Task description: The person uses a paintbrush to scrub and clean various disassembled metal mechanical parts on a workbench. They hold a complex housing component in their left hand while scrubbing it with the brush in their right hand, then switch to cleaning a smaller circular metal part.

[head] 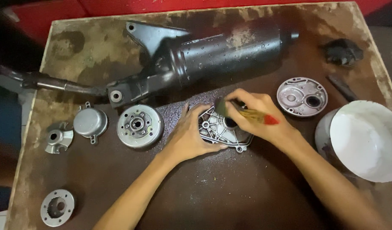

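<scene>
My left hand (188,134) lies flat on the wet brown table (213,191), its fingers pressed against the left side of a grey ribbed metal engine cover (217,130). My right hand (257,115) grips a paintbrush (251,114) with a wooden handle and red tip, its bristles down on the top of that cover. Both forearms reach in from the bottom edge.
A large black exhaust muffler (213,53) with its pipe lies across the back. Left of my hands sit a round flywheel (140,125), a small domed cap (90,122), a small bracket (57,137) and a ring flange (57,207). Right: a round cover plate (301,96), white bowl (364,138), dark rag (343,52).
</scene>
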